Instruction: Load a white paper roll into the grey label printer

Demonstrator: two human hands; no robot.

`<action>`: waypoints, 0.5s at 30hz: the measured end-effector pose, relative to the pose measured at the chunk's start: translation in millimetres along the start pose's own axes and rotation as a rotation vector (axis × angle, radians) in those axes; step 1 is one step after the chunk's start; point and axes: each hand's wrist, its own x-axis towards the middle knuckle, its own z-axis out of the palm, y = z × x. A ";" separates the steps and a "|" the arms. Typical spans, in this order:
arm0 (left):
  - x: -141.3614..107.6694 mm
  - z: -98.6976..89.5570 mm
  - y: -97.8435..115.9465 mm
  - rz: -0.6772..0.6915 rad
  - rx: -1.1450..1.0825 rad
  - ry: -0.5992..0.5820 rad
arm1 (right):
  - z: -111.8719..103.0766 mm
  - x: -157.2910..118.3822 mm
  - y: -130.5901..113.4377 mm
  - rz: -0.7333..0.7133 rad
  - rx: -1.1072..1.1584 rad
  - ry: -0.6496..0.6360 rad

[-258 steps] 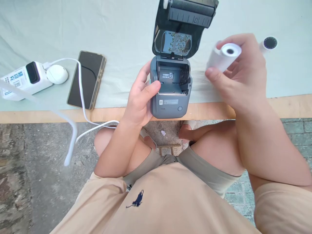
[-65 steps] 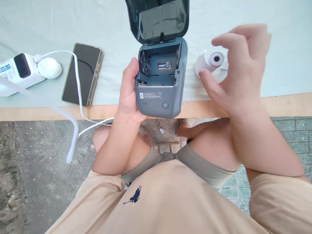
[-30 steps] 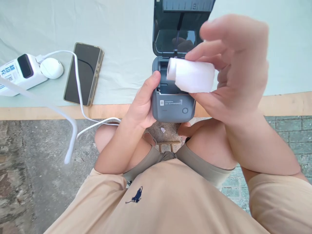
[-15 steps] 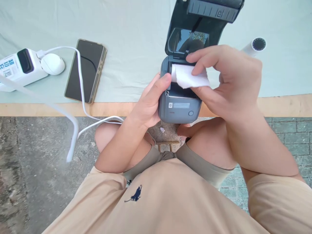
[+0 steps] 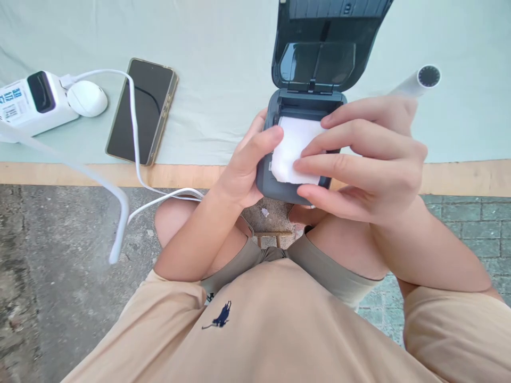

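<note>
A small dark grey label printer (image 5: 268,178) is held over the table's front edge, its lid (image 5: 319,32) swung up. My left hand (image 5: 249,165) grips the printer's left side, the thumb over the rim by the paper. White paper (image 5: 297,141) lies in the printer's bay and stretches down over its front, covering the button seen earlier. My right hand (image 5: 363,154) rests on the paper from the right with fingers spread, the tips touching its surface. Whether the paper's lower end is pinched cannot be made out.
On the pale cloth to the left lie a phone (image 5: 139,111), a white device with a small dark screen (image 5: 42,93) and a white rounded piece (image 5: 87,98). A white cable (image 5: 133,117) crosses the phone and hangs off the edge. A white tube (image 5: 415,82) lies at right.
The paper's free end has come down over the printer's front. My right hand has shifted lower, from pinching the paper to lying spread on it. The left hand keeps its hold.
</note>
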 end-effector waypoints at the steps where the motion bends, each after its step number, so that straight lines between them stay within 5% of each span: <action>1: -0.2 -1.2 0.1 -0.007 0.010 -0.004 | -0.5 -0.3 -0.6 0.012 0.043 -0.012; 7: 4.3 -10.2 -1.2 0.012 0.099 -0.042 | -6.3 -0.4 2.8 0.343 0.084 -0.024; 10: 7.2 -12.2 -0.9 -0.012 0.094 -0.048 | -6.9 -0.1 4.8 0.344 0.149 -0.109; 12: 8.8 -13.1 -0.7 -0.029 0.076 -0.026 | -7.9 1.0 4.3 0.335 0.178 -0.032; 15: 11.3 -15.3 -1.6 -0.050 0.106 -0.025 | -11.3 5.4 2.2 0.518 0.151 0.132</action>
